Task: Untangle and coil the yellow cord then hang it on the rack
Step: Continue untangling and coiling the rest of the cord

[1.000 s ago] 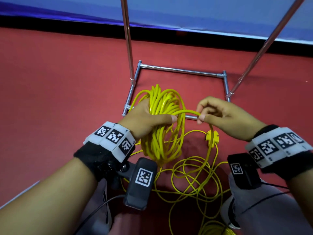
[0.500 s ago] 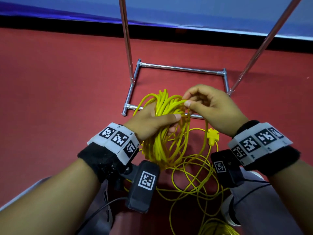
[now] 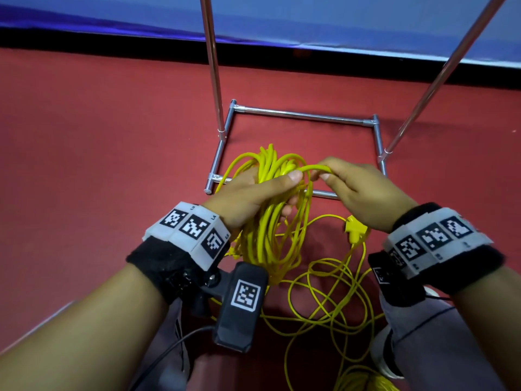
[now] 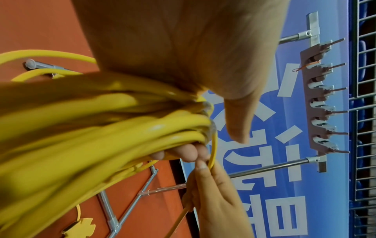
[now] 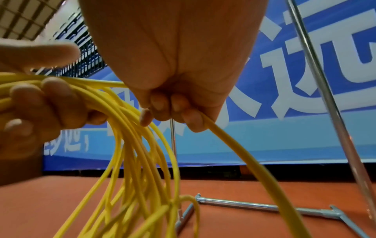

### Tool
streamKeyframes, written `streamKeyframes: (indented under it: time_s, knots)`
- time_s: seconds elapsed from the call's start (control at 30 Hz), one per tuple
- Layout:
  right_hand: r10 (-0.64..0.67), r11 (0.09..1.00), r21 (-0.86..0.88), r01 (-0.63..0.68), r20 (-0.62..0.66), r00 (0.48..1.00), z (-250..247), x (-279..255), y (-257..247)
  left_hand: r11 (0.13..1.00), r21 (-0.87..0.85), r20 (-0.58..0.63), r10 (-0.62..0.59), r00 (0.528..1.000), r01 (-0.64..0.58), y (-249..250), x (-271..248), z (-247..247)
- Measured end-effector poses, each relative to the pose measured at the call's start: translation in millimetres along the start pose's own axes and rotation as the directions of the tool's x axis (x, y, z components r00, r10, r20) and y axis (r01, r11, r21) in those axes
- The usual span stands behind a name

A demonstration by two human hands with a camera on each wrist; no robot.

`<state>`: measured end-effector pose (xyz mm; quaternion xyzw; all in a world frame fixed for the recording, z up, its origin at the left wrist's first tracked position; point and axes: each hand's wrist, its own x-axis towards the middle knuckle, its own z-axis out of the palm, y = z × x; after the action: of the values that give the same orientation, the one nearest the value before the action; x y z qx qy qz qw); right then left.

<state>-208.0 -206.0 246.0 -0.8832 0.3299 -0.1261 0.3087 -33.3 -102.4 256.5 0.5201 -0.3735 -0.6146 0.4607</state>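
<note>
Roughly halfway: left hand gripped the coil, right hand fingers pinched one strand; loose cord lay on the floor, rack bare.

Count, from my own view: one yellow cord, partly coiled, one yellow plug on it. Two hands on it, my left hand and right hand. One metal rack with two upright poles. On the hook board, six hooks counted
</note>
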Motion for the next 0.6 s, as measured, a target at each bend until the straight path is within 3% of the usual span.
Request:
streamKeyframes:
  time_s: [0.17,0.27,0.4,0.6]
  knots:
    - [-0.001,1.000,0.003,0.001,0.000,1.000,0,5,-12,0.999,0.042,0.023,0.006,1.000,-0.007,-1,-1,3]
    - [0.046,0.983,0.179,-0.049,0.020,0.999,-4,4,-9,0.999,0.031,0.006,0.009,1.000,-0.009,1,-1,4]
    - [0.059,0.861,0.506,-0.059,0.015,0.998,-10,3,-6,0.999,0.037,-0.003,0.021,1.000,-0.021,2,0,3]
    - [0.120,0.817,0.574,-0.050,-0.085,0.989,-8,10,-4,0.993,0.108,0.009,0.037,0.999,-0.038,-1,0,2]
